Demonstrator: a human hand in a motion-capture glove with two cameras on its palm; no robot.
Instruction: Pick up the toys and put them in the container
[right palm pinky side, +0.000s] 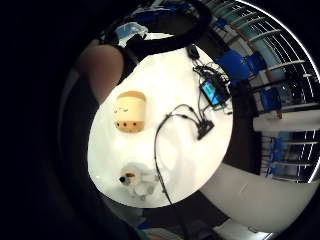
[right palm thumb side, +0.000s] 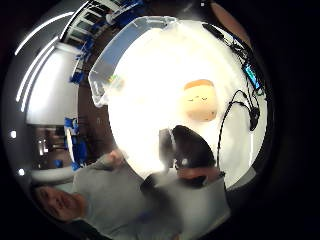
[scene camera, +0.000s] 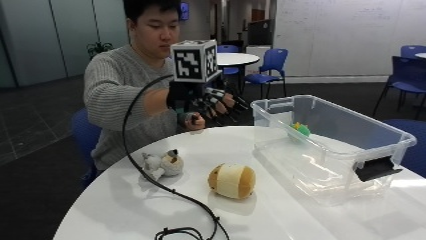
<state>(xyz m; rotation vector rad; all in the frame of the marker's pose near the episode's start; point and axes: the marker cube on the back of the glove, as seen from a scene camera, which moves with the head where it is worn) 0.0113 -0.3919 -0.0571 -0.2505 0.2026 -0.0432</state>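
The outside view faces the person across the counter (scene camera: 319, 215) from nearby. Both palm views look down from high above, sharing the round plush toy (right palm pinky side: 130, 112).

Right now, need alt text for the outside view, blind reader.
A person's gloved right hand hovers, fingers spread, above a round white table holding a small plush dog, a tan bun-shaped plush and a clear plastic container with one green toy inside.

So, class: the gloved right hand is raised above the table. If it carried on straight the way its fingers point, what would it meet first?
Probably the clear container. The gloved right hand has its fingers spread towards its near wall, well above the two toys on the table. Depth is unclear, so it might pass just beside it.
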